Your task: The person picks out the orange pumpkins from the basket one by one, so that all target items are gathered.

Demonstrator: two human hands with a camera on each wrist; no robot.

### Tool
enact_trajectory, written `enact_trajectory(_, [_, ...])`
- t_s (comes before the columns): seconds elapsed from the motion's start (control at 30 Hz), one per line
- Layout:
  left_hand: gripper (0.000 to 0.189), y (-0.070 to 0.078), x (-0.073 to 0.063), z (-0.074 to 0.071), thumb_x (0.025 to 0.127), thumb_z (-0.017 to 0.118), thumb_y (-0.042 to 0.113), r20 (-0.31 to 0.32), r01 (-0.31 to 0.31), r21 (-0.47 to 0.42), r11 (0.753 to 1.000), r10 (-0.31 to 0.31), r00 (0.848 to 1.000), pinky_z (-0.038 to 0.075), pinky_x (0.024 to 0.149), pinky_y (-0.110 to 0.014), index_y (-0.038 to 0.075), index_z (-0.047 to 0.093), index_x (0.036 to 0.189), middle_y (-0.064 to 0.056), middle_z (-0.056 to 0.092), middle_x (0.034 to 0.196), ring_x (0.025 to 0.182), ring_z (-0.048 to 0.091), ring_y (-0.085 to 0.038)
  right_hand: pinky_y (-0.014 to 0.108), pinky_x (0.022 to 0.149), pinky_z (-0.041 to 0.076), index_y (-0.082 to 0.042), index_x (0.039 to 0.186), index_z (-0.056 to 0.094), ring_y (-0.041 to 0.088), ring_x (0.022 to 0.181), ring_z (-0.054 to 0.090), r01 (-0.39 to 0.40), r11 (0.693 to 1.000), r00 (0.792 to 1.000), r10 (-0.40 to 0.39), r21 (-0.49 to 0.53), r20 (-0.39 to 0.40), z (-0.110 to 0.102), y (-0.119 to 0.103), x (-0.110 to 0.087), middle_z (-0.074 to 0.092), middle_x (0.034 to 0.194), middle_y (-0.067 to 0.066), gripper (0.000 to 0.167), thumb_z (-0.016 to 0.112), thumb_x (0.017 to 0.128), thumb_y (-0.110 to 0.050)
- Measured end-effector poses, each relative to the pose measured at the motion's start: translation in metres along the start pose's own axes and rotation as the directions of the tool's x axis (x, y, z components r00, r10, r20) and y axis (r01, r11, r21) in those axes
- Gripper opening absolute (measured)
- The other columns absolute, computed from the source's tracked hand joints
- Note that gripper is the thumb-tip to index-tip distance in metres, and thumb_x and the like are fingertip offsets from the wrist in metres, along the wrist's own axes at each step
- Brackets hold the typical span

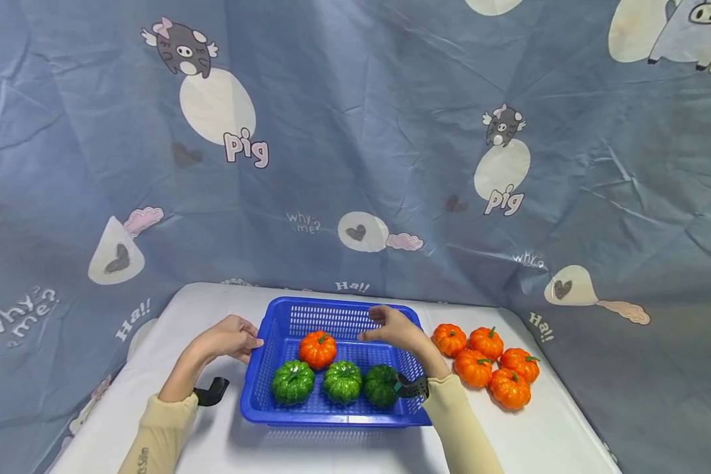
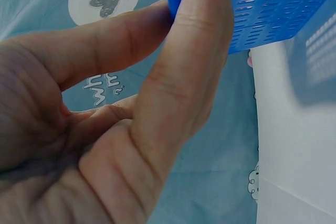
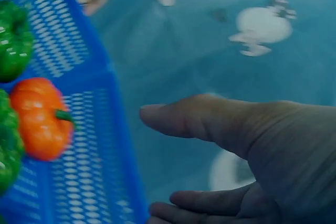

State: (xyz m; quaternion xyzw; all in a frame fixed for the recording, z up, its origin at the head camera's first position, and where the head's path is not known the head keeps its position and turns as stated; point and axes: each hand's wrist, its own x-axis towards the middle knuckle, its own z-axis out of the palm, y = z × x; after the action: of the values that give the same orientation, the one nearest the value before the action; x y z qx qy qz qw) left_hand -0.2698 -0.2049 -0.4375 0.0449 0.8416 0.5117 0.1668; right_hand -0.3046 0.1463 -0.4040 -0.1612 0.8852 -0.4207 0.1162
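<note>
A blue plastic basket [image 1: 343,419] with perforated walls sits on the white table, holding an orange pumpkin [image 1: 317,349] and three green pumpkins [image 1: 343,382]. At its left side my left hand [image 1: 228,337] pinches the rim between thumb and fingers, seen close up in the left wrist view beside the basket wall [image 2: 278,11]. My right hand [image 1: 394,327] hovers over the basket's far right part, thumb and fingers spread apart with nothing between them. The right wrist view also has this hand [image 3: 257,156] apart from the basket edge. My right wrist partly covers the rightmost green pumpkin [image 1: 381,386].
Several orange pumpkins [image 1: 474,367] lie in a cluster on the white table [image 1: 545,434], right of the basket. A blue cloth [image 1: 308,184] printed with pigs and lettering hangs behind and around the table.
</note>
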Motion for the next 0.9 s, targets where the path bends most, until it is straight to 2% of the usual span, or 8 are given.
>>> enact_trajectory(0.17, [0.024,-0.001,0.000,0.000,0.091,0.060,0.004,0.000,0.005,-0.011,1.000,-0.005,1.000,0.060,0.065,-0.034,-0.015,0.060,0.105,-0.012,0.069,0.081,0.067,0.068,-0.017,0.048,0.105,0.044,0.010,0.135,0.045,0.040,0.126,0.050,-0.002,0.999,0.993,0.006,-0.032,0.115,0.030,-0.004,0.029,0.052,0.135,0.026,0.074,0.080,0.076,-0.018])
enact_trajectory(0.33, [0.023,-0.002,0.002,-0.001,0.090,0.060,0.004,0.005,0.001,-0.028,1.000,-0.001,1.000,0.061,0.066,-0.034,-0.014,0.060,0.104,-0.011,0.069,0.080,0.067,0.068,-0.017,0.045,0.106,0.044,0.010,0.133,0.048,0.037,0.124,0.051,-0.001,0.998,0.982,0.013,-0.063,0.186,0.058,-0.003,0.049,0.054,0.134,0.024,0.071,0.080,0.075,-0.014])
enact_trajectory(0.53, [0.025,0.000,0.003,-0.001,0.091,0.058,0.005,0.039,-0.017,-0.028,0.999,0.018,0.999,0.061,0.066,-0.033,-0.015,0.059,0.105,-0.011,0.068,0.081,0.067,0.068,-0.015,0.036,0.093,0.051,0.005,0.124,0.056,0.025,0.103,0.061,0.027,0.981,0.981,0.011,-0.191,0.194,0.082,-0.003,0.056,0.064,0.114,0.016,0.060,0.082,0.072,-0.013])
enact_trajectory(0.67, [0.023,0.002,0.001,-0.001,0.092,0.058,0.004,0.031,-0.009,-0.031,0.999,0.010,0.999,0.061,0.066,-0.034,-0.015,0.059,0.105,-0.012,0.068,0.081,0.066,0.068,-0.016,0.027,0.080,0.051,0.000,0.115,0.059,0.016,0.086,0.060,0.046,0.957,0.983,0.009,-0.285,0.186,0.093,-0.002,0.057,0.065,0.098,0.006,0.055,0.084,0.069,-0.018])
enact_trajectory(0.8, [0.022,0.002,0.000,-0.001,0.091,0.058,0.003,0.014,-0.006,-0.031,0.999,0.006,1.000,0.061,0.066,-0.035,-0.015,0.059,0.104,-0.012,0.068,0.081,0.066,0.067,-0.016,0.026,0.077,0.051,-0.001,0.111,0.059,0.014,0.082,0.058,0.034,0.959,0.984,0.017,-0.280,0.178,0.097,0.000,0.059,0.063,0.093,0.004,0.051,0.083,0.069,-0.016])
enact_trajectory(0.9, [0.022,0.002,-0.001,0.000,0.092,0.058,0.004,0.014,-0.005,-0.024,1.000,0.005,1.000,0.061,0.067,-0.037,-0.015,0.060,0.104,-0.012,0.068,0.080,0.066,0.067,-0.016,0.029,0.080,0.052,0.000,0.116,0.058,0.016,0.085,0.059,0.012,0.969,0.984,0.032,-0.247,0.174,0.097,0.000,0.059,0.064,0.095,0.006,0.056,0.083,0.068,-0.015])
